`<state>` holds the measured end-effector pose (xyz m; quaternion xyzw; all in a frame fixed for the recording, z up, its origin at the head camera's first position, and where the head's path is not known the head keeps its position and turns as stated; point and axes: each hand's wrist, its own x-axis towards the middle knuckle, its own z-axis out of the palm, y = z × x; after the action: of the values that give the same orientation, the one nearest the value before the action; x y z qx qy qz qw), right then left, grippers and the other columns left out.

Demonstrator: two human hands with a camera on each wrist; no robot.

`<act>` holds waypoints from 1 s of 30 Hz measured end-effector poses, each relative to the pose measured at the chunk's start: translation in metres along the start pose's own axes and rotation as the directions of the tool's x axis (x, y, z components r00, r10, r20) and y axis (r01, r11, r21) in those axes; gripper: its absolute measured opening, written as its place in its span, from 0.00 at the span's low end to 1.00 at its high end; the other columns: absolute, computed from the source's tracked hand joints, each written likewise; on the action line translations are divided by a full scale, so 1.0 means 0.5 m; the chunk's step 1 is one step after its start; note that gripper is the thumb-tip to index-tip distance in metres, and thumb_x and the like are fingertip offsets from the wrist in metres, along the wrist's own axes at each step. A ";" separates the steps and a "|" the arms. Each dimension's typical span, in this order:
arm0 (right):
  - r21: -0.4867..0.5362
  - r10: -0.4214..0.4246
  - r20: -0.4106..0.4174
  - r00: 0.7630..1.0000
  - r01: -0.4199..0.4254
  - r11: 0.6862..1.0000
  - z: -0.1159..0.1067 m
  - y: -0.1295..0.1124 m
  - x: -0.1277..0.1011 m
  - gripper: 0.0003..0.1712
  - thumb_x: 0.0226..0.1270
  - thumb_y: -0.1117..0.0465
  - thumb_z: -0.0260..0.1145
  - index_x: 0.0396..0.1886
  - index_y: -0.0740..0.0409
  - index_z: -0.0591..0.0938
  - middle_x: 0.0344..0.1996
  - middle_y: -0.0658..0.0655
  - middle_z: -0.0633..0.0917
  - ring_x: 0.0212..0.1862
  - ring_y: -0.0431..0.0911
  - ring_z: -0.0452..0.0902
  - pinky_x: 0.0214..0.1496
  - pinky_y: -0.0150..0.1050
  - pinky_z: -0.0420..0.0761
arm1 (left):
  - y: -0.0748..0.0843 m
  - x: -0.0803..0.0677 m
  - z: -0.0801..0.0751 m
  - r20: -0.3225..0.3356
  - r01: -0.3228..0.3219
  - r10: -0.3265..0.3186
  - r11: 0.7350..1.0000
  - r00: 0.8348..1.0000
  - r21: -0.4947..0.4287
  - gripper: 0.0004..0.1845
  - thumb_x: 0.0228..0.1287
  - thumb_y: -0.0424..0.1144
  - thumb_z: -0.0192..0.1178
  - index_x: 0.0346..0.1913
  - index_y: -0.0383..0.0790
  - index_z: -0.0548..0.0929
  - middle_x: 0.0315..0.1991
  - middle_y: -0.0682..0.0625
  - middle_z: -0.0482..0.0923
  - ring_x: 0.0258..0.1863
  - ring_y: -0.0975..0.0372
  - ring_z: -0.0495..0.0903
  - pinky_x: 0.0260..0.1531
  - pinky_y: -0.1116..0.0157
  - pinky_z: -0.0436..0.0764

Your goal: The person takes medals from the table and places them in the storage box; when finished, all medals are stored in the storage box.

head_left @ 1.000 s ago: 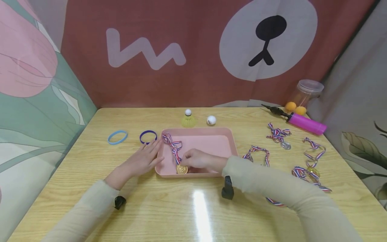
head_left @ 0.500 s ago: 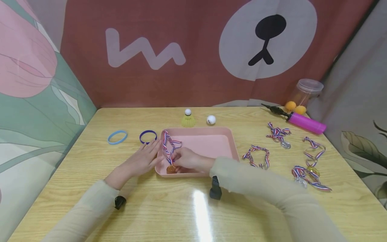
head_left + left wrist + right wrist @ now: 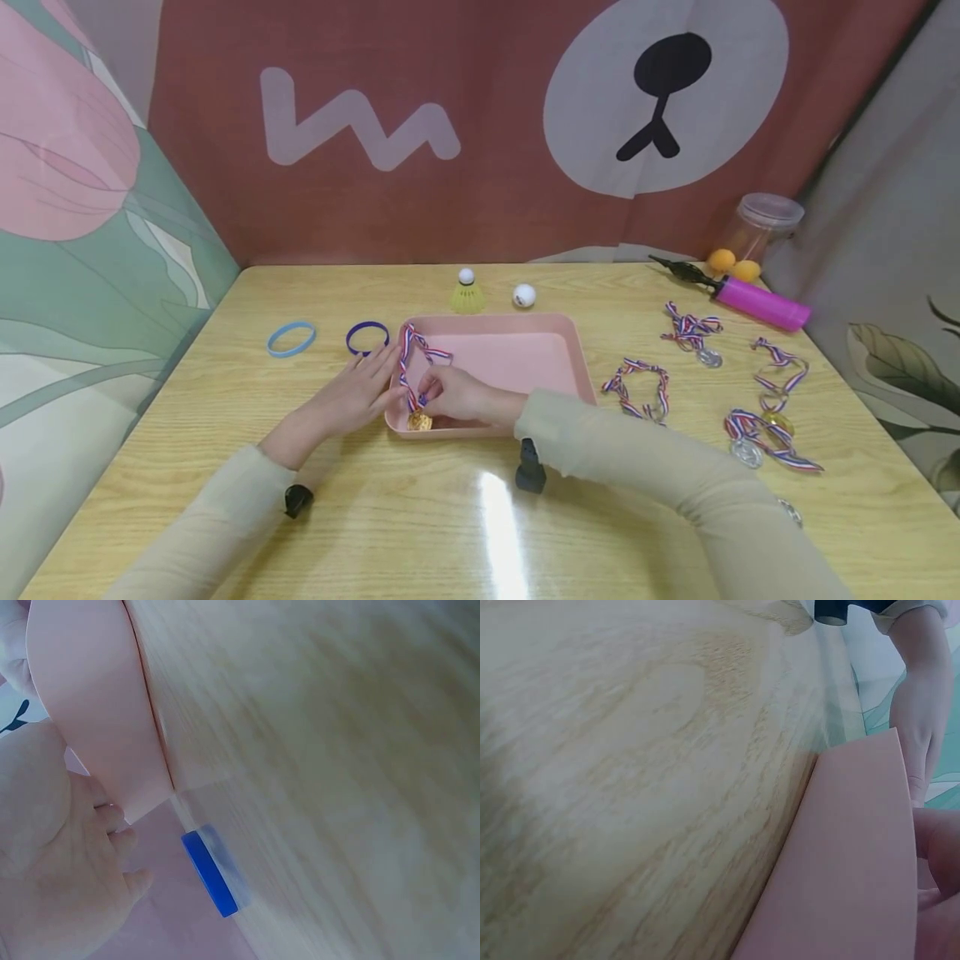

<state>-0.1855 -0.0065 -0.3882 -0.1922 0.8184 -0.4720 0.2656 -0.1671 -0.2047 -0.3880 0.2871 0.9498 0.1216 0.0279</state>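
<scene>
Your right hand (image 3: 453, 394) pinches the gold medal (image 3: 418, 421) by its ribbon (image 3: 415, 354), just above the disc. The disc is round and gold; the ribbon is striped red, white and blue, and loops up toward the tray's far-left corner. The medal sits in the near-left corner of the pink tray (image 3: 525, 354), disc on the tray floor. Your left hand (image 3: 352, 396) lies flat with straight fingers, holding nothing, touching the tray's left rim.

Only the head view shows the medal. The left wrist view gives the tray's outer wall (image 3: 97, 712) and the dark blue wristband (image 3: 210, 874) up close beside your fingers; the right wrist view gives only the tray edge (image 3: 855, 862) and your left forearm on the table (image 3: 480, 517).

The tray contains just this one medal. A clear jar (image 3: 761, 225) stands at the far right, contents unclear.
</scene>
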 end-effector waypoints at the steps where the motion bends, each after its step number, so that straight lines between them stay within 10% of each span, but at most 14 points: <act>1: 0.000 0.004 -0.003 1.000 -0.004 1.000 0.000 -0.001 0.000 0.14 0.53 0.75 0.64 0.40 0.67 0.74 0.29 0.55 0.78 0.31 0.43 0.74 0.30 0.32 0.78 | 0.000 0.000 0.000 0.000 0.002 -0.002 1.000 1.000 -0.001 0.34 0.72 0.47 0.42 0.69 0.26 0.49 0.70 0.35 0.45 0.67 0.42 0.46 0.64 0.45 0.46; 19: 0.196 0.032 0.085 0.996 -0.048 0.979 0.002 0.011 0.010 0.15 0.59 0.75 0.58 0.47 0.75 0.76 0.32 0.61 0.82 0.29 0.46 0.78 0.34 0.36 0.82 | 0.000 0.003 0.002 -0.009 -0.001 0.001 1.000 1.000 0.004 0.34 0.72 0.48 0.43 0.69 0.26 0.50 0.69 0.35 0.47 0.67 0.42 0.47 0.63 0.45 0.47; 30: 0.066 -0.079 0.122 0.989 0.072 0.995 -0.067 -0.004 -0.030 0.17 0.64 0.65 0.58 0.51 0.69 0.77 0.32 0.58 0.83 0.33 0.46 0.80 0.38 0.36 0.80 | -0.003 -0.004 0.004 -0.024 -0.007 0.006 1.000 1.000 -0.009 0.35 0.72 0.49 0.42 0.70 0.27 0.47 0.70 0.35 0.46 0.67 0.43 0.45 0.64 0.45 0.46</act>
<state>-0.1943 0.0235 -0.3687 -0.2439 0.7775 -0.4937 0.3038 -0.1660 -0.2065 -0.3902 0.2885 0.9486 0.1292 0.0174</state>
